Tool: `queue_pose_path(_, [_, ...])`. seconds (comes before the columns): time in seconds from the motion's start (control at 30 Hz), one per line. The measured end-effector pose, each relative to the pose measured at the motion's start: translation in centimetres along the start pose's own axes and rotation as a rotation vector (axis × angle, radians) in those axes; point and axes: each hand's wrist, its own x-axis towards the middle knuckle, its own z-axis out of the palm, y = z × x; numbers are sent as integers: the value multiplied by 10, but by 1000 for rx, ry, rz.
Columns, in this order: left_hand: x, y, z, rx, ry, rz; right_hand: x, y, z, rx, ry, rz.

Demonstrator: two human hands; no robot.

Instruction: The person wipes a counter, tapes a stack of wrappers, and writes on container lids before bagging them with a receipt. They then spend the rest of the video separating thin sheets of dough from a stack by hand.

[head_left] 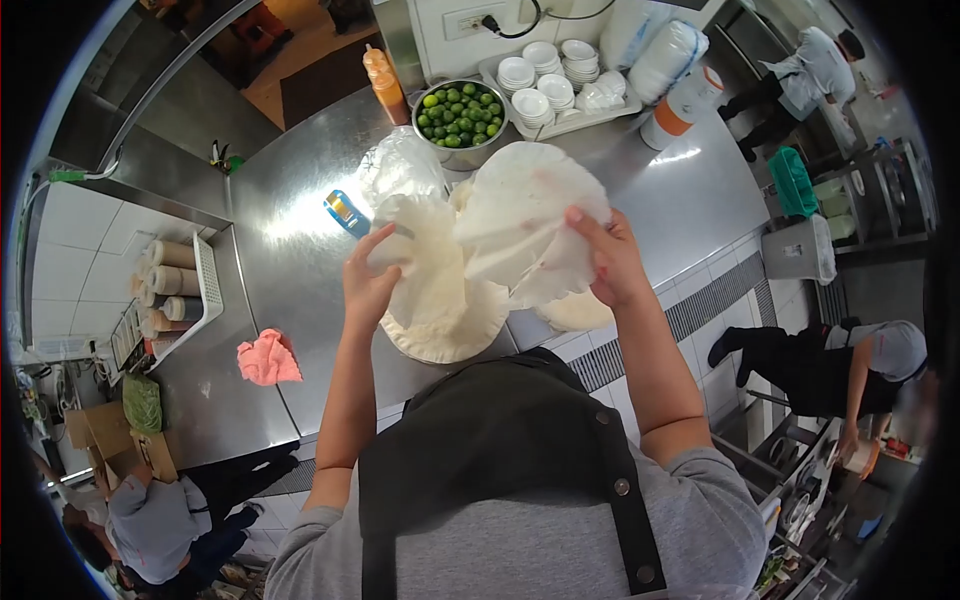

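My right hand [607, 252] pinches the edge of a thin, pale round sheet [535, 215], which it holds up above the steel counter. My left hand [372, 272] has thumb and fingers curved round the edge of another pale sheet [420, 260], left of the first. Below both sheets, a stack of pale round sheets [450, 335] rests at the counter's front edge. One more pale round piece [577, 311] shows under my right hand. Behind my left hand lies a clear plastic bag [403, 168].
A metal bowl of limes [460, 112], orange bottles [387, 88] and a tray of white cups [575, 120] stand at the back. A pink cloth [268, 357] and a blue-and-yellow item [346, 213] lie left. Several people work around the counter.
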Motion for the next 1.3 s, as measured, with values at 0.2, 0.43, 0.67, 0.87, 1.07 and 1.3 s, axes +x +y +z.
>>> queue_pose_path(0.2, [0,-17,2,-24,15,-35,-29,33,-89,47,388,3])
queue_pose_path(0.43, [3,-18,20,83,-25,29,-29,107,-184,-444,663,179])
queue_pose_path(0.67, [-1,-13,32,109,-57,36,-31,124,-214,-856,743,-23])
queue_pose_path(0.87, [-14,-5,20,334,-246,27,-27,97,-189,-1398,716,-141])
queue_pose_path(1.07, [-29,31,-5,270,-180,32,18,62,-74,-1236,378,-603])
queue_pose_path(1.3, [-43,51,-5,-2,-171,78,24,86,97,-593,-348,-341])
